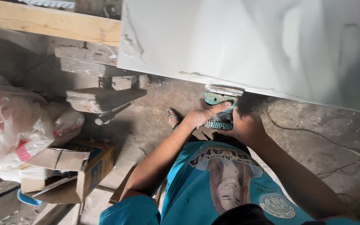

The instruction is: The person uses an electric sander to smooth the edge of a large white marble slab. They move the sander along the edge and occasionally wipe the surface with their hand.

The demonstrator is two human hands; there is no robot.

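Observation:
A teal hand-held power cutter (218,100) sits at the lower edge of a large white tile slab (251,46). My left hand (203,113) wraps the front of the tool body, its index finger stretched along the top. Behind the tool, my right hand (243,125) grips the rear part, which is mostly hidden by the hand. The tool's metal base plate (223,90) touches the slab's edge. A dark dust smear spreads at the cut.
A wooden plank (51,23) supports the slab at upper left. Concrete chunks (101,99) and a metal pipe (111,113) lie on the floor. An open cardboard box (78,168) and plastic sacks (13,129) stand left. A thin cable (334,146) trails right. A sandalled foot (172,117) shows.

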